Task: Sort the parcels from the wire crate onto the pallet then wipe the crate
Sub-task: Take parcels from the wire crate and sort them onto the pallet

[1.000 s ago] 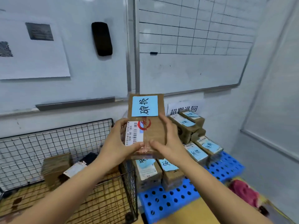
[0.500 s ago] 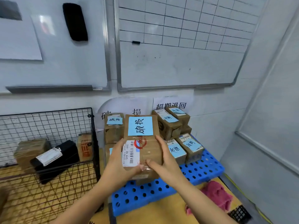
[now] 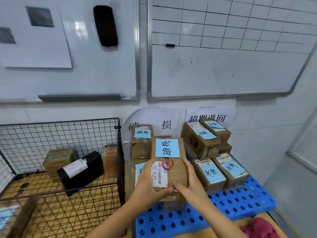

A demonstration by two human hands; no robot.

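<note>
A brown cardboard parcel (image 3: 176, 169) with a blue handwritten note and a barcode label sits between my two hands, low over the left part of the blue pallet (image 3: 240, 201). My left hand (image 3: 148, 181) grips its left side and my right hand (image 3: 190, 182) grips its right side and near corner. Whether the parcel rests on the box under it I cannot tell. The black wire crate (image 3: 68, 134) stands to the left and holds a black parcel (image 3: 82, 170) and two brown boxes (image 3: 57, 160).
Several blue-noted parcels (image 3: 212, 174) are stacked on the pallet's right half, and more (image 3: 141, 143) stand behind the held one. A pink cloth (image 3: 260, 229) lies at the bottom right. Two whiteboards hang on the wall (image 3: 223, 66) above paper signs.
My hands have carried the parcel from beside the crate down and right, lowering it over the pallet's left stack. The view has tilted downward.
</note>
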